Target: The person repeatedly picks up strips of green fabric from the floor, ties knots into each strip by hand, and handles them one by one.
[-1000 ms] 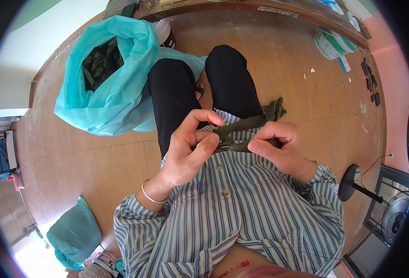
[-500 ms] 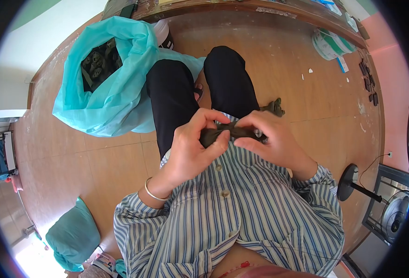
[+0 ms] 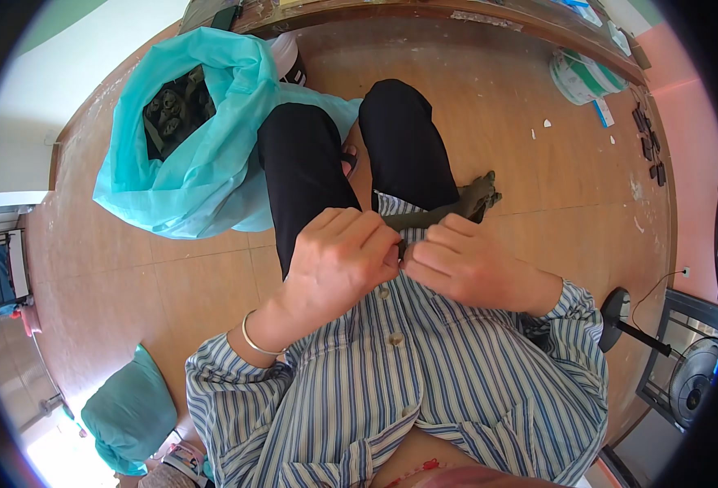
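Note:
A dark olive-green cloth strip (image 3: 417,220) runs across my lap behind my hands. Its bunched end (image 3: 481,198) hangs past my thigh on the right. My left hand (image 3: 341,252) is closed with its knuckles up, pinching part of the cloth. Close beside it, my right hand (image 3: 471,265) is also closed on the cloth, fingers curled under. Only a small dark bit of material shows between the two hands; the fingertips are mostly hidden.
A turquoise bag (image 3: 237,106) stands open at the left, with dark green cloth pieces (image 3: 176,114) inside. A wooden table (image 3: 424,11) spans the far side. A white-green bucket (image 3: 584,77) stands far right, a fan (image 3: 691,386) at the right, a teal sack (image 3: 131,411) at lower left.
Both hands have rolled over, knuckles now upward, and closed in tight fists near each other. The cloth strip is stretched out behind them, more of it showing on the right.

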`<state>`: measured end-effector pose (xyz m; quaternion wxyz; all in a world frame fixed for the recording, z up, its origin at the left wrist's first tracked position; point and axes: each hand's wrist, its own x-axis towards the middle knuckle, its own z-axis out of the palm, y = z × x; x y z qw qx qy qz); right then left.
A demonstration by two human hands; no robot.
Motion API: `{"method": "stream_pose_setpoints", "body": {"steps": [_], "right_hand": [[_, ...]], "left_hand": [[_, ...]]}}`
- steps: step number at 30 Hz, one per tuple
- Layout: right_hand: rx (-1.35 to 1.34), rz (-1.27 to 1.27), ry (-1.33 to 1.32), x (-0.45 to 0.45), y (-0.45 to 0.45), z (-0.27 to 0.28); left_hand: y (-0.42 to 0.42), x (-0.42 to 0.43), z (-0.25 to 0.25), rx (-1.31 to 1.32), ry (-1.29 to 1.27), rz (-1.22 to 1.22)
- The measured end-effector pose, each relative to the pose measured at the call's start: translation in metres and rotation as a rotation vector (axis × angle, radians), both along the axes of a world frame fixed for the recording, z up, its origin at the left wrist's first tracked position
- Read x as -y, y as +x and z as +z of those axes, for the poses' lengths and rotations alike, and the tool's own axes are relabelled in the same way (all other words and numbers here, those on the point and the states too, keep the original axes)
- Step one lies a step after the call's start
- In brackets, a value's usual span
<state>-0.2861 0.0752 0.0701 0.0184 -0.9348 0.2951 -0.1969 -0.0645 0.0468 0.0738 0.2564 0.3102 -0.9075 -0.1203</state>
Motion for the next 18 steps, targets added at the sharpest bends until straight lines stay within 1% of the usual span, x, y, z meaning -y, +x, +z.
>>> {"method": "stream_pose_setpoints", "body": {"steps": [4, 5, 8, 9, 10, 14, 15, 18], "right_hand": [[0.058, 0.085, -0.255, -0.004, -0.002, -0.001], [0.058, 0.084, -0.257, -0.004, -0.003, 0.0], [0.325, -0.028, 0.001, -0.007, -0.005, 0.005], [0.414, -0.065, 0.088, -0.008, -0.004, 0.005], [0.415, -0.065, 0.087, -0.007, -0.004, 0.005], [0.628, -0.175, 0.224, -0.007, -0.001, 0.005], [0.627, -0.174, 0.222, -0.007, -0.001, 0.005], [0.653, -0.223, 0.296, -0.008, 0.0, 0.004]], "left_hand": [[0.008, 0.002, 0.002, -0.184, 0.679, 0.044], [0.008, 0.002, -0.001, -0.184, 0.677, 0.044], [0.01, -0.002, -0.022, -0.563, 1.236, 0.015], [0.01, -0.003, -0.024, -0.627, 1.327, 0.008], [0.011, -0.005, -0.025, -0.692, 1.418, 0.005], [-0.001, -0.016, -0.022, -0.811, 1.257, 0.01], [-0.002, -0.017, -0.021, -0.812, 1.255, 0.009], [-0.004, -0.019, -0.014, -0.75, 1.099, 0.059]]}}
